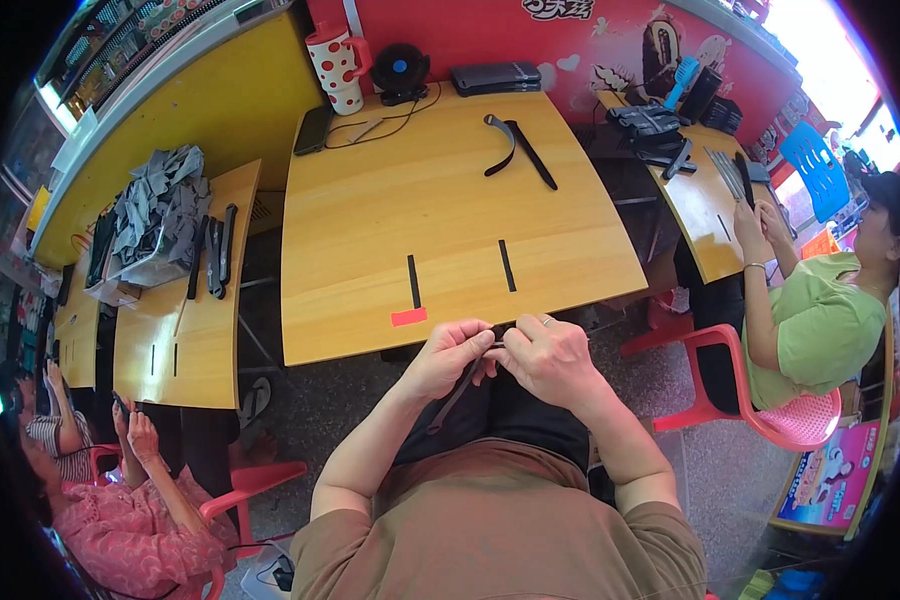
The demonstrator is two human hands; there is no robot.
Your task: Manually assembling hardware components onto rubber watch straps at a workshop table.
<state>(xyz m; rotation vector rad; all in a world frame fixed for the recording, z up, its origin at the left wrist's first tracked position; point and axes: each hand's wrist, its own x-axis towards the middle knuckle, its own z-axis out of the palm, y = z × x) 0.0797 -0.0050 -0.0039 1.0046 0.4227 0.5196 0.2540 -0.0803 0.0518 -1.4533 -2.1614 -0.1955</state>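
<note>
Just beyond the table's near edge, over my lap, I hold a thin dark strap (452, 402) between both hands. My left hand (448, 350) pinches it with thumb and fingers, and its loose end hangs down below that hand. Close beside it, my right hand (550, 358) is closed on the strap's other end; the fingers hide most of that end. Farther off on the wooden table (370, 220) lie a curved grey-black strap (511, 158) and a straight black strap (533, 155), close together.
Two black strips (415, 281) and a red patch (408, 317) mark the tabletop. A dotted tumbler (338, 75), black fan (401, 72), phone (314, 130) and stacked dark pieces (495, 77) line its far side. People work at side tables; a pink chair (720, 380) stands right.
</note>
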